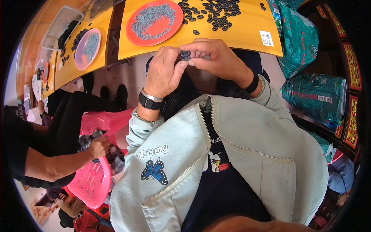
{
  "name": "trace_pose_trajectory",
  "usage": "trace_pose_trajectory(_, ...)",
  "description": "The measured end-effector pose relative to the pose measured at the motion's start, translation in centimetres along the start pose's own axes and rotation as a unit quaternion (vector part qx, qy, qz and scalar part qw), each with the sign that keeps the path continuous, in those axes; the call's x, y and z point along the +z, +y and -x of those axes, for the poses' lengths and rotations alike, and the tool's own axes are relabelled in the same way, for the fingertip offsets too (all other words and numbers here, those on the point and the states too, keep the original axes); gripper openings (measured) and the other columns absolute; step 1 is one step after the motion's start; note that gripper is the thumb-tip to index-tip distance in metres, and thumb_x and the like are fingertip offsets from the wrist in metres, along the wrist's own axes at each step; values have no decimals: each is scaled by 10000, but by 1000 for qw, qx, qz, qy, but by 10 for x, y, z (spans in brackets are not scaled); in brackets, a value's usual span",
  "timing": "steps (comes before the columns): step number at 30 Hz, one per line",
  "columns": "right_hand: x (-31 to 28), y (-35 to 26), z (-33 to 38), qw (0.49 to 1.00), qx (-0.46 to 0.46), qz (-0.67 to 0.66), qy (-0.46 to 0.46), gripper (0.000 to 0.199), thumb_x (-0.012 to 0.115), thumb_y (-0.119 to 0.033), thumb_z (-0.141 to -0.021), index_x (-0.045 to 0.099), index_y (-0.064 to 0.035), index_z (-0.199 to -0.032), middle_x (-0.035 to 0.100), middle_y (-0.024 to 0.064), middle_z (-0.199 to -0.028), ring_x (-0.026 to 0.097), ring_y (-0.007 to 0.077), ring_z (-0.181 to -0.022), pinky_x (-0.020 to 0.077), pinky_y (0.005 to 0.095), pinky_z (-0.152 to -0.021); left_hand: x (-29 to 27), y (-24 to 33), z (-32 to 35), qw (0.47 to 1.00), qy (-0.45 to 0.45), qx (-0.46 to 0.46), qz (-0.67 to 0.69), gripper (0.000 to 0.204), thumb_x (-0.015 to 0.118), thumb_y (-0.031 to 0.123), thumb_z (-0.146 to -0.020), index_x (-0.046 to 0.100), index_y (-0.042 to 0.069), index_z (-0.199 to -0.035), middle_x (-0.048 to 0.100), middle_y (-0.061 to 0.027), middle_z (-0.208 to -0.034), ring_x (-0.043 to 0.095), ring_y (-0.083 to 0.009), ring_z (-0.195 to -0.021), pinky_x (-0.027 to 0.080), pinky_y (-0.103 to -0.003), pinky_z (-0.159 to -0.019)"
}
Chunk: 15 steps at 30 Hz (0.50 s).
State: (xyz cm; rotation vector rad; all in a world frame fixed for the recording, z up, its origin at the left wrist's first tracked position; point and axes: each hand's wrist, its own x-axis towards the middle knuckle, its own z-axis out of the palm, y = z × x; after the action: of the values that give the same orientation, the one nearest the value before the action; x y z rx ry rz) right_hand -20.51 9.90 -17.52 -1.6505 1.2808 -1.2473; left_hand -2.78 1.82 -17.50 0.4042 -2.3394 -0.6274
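Observation:
Just off the table's near edge, my left hand [164,72] and my right hand [223,60] meet with fingers closed. Thumbs and fingertips of both pinch a small black part [185,55] with round holes. Whether it is one piece or two stacked together, I cannot tell. The right palm is partly hidden by its curled fingers. Ahead, on the yellow table [239,40], stands a round red plate [133,38] holding many thin grey metal pins or screws. To its right lie loose black oval pieces [221,15], and one stray piece [196,32] sits near the edge.
At left, another table bears a pink plate [80,62] of grey pins and a white basket [50,40]. A person in dark clothing sits there, one hand [99,147] by a pink plastic chair [92,185]. Green sacks [315,94] stand at right beside dark carved furniture [349,116].

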Motion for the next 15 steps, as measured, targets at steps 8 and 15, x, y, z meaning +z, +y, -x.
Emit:
trace_pose_trajectory(8, -3, -3, -1, 998, 23, -17, -47, 348, 602, -10, -808, 589, -18, -1156, 572, 6, -867, 519, 53, -759, 435, 198, -704, 0, 2, 1, 1000, -5, -4, 1, 204, 600, 168, -803, 512, 5, -888, 517, -165, -760, 514, -360, -703, 422, -405, -619)
trace_pose_trajectory(15, -2, -5, 0, 997, 21, -64, -42, 333, 609, -20, -813, 596, -10, -1145, 564, -7, -849, 506, 46, -745, 428, 195, -695, 0, 3, 3, 999, 0, -23, 29, 221, 587, 189, -819, 506, 1, -903, 513, -165, -759, 514, -355, -705, 421, -401, -624)
